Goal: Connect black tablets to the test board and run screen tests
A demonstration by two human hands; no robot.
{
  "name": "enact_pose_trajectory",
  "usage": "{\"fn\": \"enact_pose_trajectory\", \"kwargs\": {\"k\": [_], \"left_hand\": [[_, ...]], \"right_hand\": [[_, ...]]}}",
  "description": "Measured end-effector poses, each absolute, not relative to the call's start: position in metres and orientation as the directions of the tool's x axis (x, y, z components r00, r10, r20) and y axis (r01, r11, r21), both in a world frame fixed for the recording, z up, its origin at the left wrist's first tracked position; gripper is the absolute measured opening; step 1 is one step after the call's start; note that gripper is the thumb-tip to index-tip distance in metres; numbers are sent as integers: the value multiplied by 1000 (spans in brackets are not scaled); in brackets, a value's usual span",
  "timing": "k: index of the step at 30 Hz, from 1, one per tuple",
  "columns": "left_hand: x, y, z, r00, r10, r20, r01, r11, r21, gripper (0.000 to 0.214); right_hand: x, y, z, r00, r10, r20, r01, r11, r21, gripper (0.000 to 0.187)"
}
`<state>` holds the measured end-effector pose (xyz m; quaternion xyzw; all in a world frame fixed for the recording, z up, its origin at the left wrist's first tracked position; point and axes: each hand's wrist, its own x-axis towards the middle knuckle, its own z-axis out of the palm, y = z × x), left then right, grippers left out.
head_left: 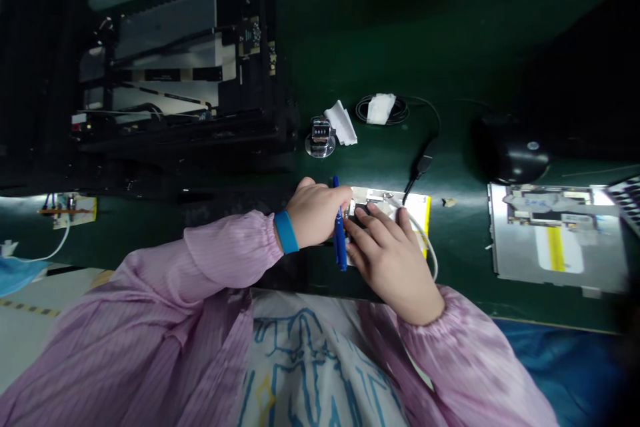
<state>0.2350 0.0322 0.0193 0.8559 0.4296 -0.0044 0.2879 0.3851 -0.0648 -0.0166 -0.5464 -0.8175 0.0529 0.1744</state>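
My left hand (316,211), with a blue band at the wrist, is closed around a blue pen (340,243). The pen points toward me, and the fingers cover part of it. Beside it my right hand (387,250) lies palm down with fingers stretched over a small dark electronic part (361,212). That part rests on a white board with a yellow edge (419,205). Both hands hide much of the board and part. A white cable (434,260) curves out past my right hand.
Beyond the hands stand a metal tally counter (321,133), a crumpled paper piece (342,123) and a coiled black cable (381,109). Stacked black panels (175,67) fill the left. At right lie a silver panel (600,253) and a black rounded device (515,150).
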Motion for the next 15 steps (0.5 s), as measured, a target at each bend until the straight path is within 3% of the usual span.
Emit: {"fn": "enact_pose_trajectory", "kwargs": {"k": [3, 8, 12, 15], "left_hand": [[229, 33, 28, 646, 726, -236, 706, -451, 546, 13], [178, 22, 64, 584, 810, -49, 665, -443, 601, 18], [110, -1, 76, 351, 930, -112, 718, -191, 669, 21], [63, -18, 69, 104, 990, -99, 708, -3, 706, 24]], "right_hand": [[384, -65, -14, -350, 913, 210, 878, 398, -267, 32], [390, -66, -15, -273, 932, 239, 864, 347, -364, 38], [397, -63, -22, -81, 951, 297, 902, 196, -384, 45], [396, -61, -26, -96, 953, 286, 932, 187, -311, 46]]}}
